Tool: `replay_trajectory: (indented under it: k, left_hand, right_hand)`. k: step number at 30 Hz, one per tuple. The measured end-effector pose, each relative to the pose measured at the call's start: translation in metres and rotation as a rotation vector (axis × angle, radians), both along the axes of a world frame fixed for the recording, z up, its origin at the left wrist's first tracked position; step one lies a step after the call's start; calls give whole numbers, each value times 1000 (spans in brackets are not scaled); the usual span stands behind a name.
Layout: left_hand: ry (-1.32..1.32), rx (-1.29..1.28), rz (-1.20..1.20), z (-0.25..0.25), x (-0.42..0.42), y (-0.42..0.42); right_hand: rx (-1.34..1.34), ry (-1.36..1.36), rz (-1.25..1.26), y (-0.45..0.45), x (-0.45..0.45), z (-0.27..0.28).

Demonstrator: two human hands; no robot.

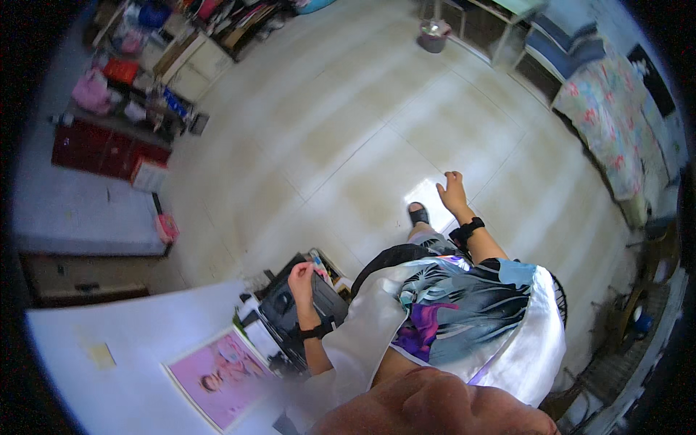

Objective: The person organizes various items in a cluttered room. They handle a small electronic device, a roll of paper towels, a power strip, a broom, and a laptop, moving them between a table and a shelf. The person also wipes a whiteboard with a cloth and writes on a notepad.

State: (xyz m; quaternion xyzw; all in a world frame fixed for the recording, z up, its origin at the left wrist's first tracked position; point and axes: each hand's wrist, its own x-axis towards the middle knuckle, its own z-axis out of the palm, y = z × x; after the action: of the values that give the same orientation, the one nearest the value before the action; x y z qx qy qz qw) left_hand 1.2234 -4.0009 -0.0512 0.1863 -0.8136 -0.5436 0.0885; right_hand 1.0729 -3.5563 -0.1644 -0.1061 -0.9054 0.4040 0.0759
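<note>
My left hand (302, 278) is raised beside a black table (312, 321) with a dark computer mouse (283, 300) on it; its fingers are curled together and whether they hold anything small cannot be told. My right hand (453, 191) hangs over the tiled floor, fingers slightly bent and apart, with nothing in it. Both wrists wear black bands. Just below the right hand a foot in a black slipper (418, 213) stands on the floor. A white garment (538, 337) and a patterned grey and purple one cover my body.
Cluttered furniture and a dark red cabinet (109, 149) line the left side. A pink bin (434, 37) stands at the far wall. Floral cloth (609, 114) covers something at the right, near a blue cushioned seat (554, 51). A pink poster (217, 375) is at lower left.
</note>
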Motion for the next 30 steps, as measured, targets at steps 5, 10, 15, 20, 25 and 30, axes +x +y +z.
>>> replay_trajectory:
  k: [5,10,15,20,25,30]
  left_hand:
    - [18,-215,7,-1,17,31]
    - [138,-269,23,-40,-3,22]
    - [48,-391,3,-11,25,6]
    - [-52,-467,-80,58,-27,-11]
    - [-244,-532,-41,101,-74,-53]
    - [-136,-440,-2,113,-149,-109]
  right_hand:
    - [-26,-56,-33,35,35,-47]
    - [27,-23,-105,65,37,-33]
    - [68,50,-105,59,53,-24]
    - [16,-128,-109,39,31,33]
    - [15,-261,18,-2,4,60]
    - [94,-307,86,-35,-66,108]
